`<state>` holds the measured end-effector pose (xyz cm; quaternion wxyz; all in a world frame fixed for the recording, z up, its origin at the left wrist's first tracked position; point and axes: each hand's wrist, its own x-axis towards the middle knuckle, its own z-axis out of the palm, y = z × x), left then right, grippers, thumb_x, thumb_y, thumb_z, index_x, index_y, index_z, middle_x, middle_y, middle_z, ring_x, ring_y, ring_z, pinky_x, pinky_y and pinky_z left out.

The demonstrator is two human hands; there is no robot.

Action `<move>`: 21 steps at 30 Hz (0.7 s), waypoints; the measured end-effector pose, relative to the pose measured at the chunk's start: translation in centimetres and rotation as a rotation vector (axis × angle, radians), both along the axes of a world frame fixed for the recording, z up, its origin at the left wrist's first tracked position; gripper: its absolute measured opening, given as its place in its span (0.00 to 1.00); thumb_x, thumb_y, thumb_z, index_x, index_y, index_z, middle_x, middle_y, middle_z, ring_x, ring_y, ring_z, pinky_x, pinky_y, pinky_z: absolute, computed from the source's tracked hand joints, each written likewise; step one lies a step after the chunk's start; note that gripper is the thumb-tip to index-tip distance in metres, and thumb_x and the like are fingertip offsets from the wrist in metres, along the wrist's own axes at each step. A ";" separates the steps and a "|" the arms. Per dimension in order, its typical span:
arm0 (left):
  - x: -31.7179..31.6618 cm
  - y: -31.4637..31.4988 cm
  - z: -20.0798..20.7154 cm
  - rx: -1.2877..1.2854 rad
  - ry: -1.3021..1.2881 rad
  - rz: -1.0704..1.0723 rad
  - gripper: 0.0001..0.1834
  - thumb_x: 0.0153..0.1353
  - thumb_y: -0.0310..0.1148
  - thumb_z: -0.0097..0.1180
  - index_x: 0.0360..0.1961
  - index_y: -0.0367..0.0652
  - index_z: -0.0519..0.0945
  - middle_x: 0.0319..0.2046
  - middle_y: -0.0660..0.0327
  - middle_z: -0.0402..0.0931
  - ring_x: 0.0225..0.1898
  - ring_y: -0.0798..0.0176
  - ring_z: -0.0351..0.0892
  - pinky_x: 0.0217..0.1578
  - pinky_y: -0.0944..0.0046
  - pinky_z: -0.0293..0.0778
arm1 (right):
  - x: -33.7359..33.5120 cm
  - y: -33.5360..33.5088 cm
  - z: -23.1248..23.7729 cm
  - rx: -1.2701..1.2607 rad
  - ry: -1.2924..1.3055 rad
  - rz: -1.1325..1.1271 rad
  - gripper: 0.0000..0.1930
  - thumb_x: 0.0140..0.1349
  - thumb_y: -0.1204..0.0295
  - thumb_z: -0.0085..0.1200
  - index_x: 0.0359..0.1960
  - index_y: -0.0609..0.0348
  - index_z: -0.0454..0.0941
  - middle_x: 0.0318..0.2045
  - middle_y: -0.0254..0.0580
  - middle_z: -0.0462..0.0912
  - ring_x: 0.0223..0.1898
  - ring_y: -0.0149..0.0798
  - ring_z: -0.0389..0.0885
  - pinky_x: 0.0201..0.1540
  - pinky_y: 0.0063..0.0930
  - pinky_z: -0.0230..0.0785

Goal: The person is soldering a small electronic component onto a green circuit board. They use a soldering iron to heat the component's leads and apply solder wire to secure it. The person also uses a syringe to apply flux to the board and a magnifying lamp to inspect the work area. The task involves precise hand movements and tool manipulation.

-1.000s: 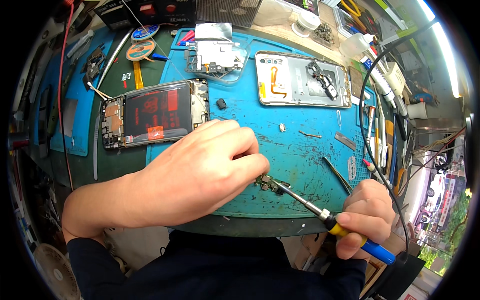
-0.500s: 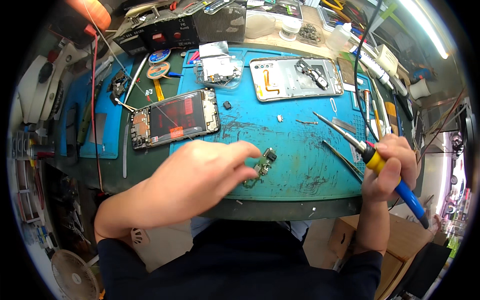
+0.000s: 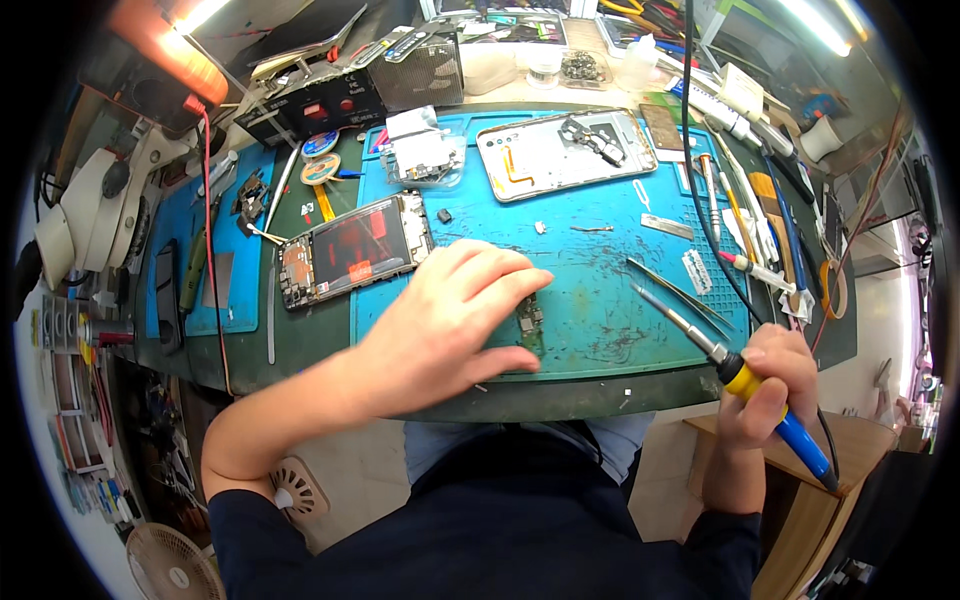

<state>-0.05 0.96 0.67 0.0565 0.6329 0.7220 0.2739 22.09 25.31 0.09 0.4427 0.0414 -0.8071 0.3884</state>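
Observation:
My left hand (image 3: 455,315) hovers at the small green circuit board (image 3: 532,318), thumb and fingers spread apart on either side of it. The board lies on the blue work mat (image 3: 610,345), partly hidden by the hand. My right hand (image 3: 770,385) grips a soldering iron (image 3: 740,375) by its blue and yellow handle. Its metal tip points up and left above the mat, close to a pair of tweezers (image 3: 680,295). To the left of the board is an opened phone (image 3: 360,250) with its inner parts showing.
A silver phone back housing (image 3: 540,160) lies at the far middle, next to a clear box of parts (image 3: 425,160). Tools, including a brush (image 3: 768,200), line the right side. A black power unit (image 3: 320,108) stands at the back left, and a red cable (image 3: 207,250) hangs down the left.
The soldering iron has come down and slightly left, its tip now below the tweezers. My left hand has spread its fingers wider and the circuit board sits at a steeper angle. The view has shifted.

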 end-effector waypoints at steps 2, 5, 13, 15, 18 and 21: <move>2.3 0.7 -0.5 0.041 0.061 0.179 0.40 0.50 0.42 0.77 0.63 0.38 0.75 0.54 0.52 0.76 0.55 0.47 0.75 0.59 0.49 0.70 | 0.4 -0.5 -0.3 -0.004 -0.030 -0.009 0.15 0.71 0.60 0.59 0.42 0.61 0.81 0.29 0.42 0.82 0.23 0.32 0.73 0.27 0.25 0.65; 3.2 1.4 0.1 -0.029 0.135 0.283 0.39 0.50 0.44 0.76 0.61 0.37 0.76 0.52 0.51 0.76 0.55 0.47 0.75 0.57 0.50 0.71 | 0.2 -2.0 -0.3 0.063 -0.135 -0.059 0.12 0.68 0.65 0.63 0.44 0.61 0.81 0.31 0.42 0.82 0.24 0.34 0.76 0.28 0.25 0.67; -1.0 -2.9 1.3 -0.003 0.122 0.015 0.30 0.54 0.34 0.74 0.58 0.41 0.81 0.56 0.56 0.80 0.58 0.48 0.78 0.59 0.51 0.72 | 1.1 -3.4 -1.7 0.043 -0.219 -0.056 0.19 0.64 0.62 0.70 0.49 0.62 0.82 0.35 0.44 0.83 0.31 0.37 0.80 0.32 0.27 0.72; -1.3 -1.4 0.6 0.047 -0.017 -0.012 0.28 0.55 0.32 0.73 0.58 0.41 0.81 0.56 0.55 0.81 0.58 0.48 0.78 0.59 0.51 0.72 | 0.7 -3.5 -2.2 0.040 -0.158 -0.058 0.21 0.64 0.59 0.71 0.50 0.61 0.82 0.35 0.45 0.83 0.31 0.37 0.79 0.31 0.27 0.72; -0.9 0.5 0.2 0.075 0.002 -0.017 0.21 0.55 0.26 0.71 0.50 0.39 0.83 0.48 0.55 0.82 0.50 0.50 0.81 0.51 0.53 0.76 | 0.5 -3.4 -1.3 0.049 -0.180 -0.055 0.24 0.62 0.59 0.73 0.52 0.61 0.82 0.33 0.44 0.84 0.31 0.38 0.82 0.31 0.27 0.73; -0.4 0.8 -0.6 0.146 0.030 -0.011 0.14 0.53 0.23 0.71 0.41 0.38 0.83 0.39 0.56 0.80 0.40 0.51 0.81 0.41 0.54 0.77 | 0.6 -3.2 -1.0 0.061 -0.269 0.021 0.25 0.57 0.61 0.77 0.52 0.60 0.82 0.29 0.42 0.85 0.27 0.38 0.83 0.29 0.26 0.74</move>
